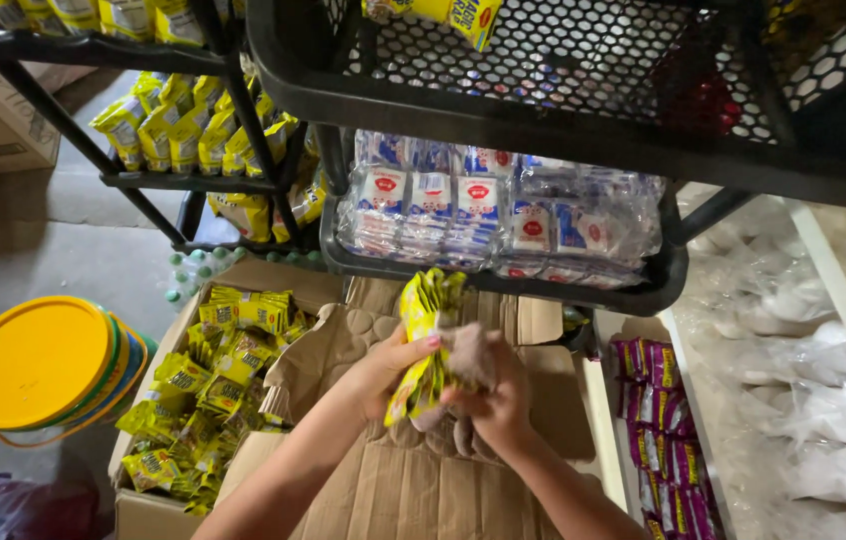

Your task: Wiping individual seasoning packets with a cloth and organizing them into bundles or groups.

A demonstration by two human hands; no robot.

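Note:
My left hand [380, 375] grips a stack of yellow-green sachets [425, 335] held upright over an open cardboard box [413, 480]. My right hand [495, 400] holds a greyish-brown cloth [465, 362] pressed against the side of that stack. Both hands meet in the middle of the view, above the box's folded flaps. More of the same yellow sachets [205, 400] lie loose in the left part of the box.
A black wire rack [583, 110] stands just ahead, its lower basket holding clear-wrapped white and red packets [493, 215]. Another shelf [193, 130] at left carries yellow packs. A yellow-lidded bucket [38, 365] sits left; purple sachets [658, 430] and white bags [803, 380] lie right.

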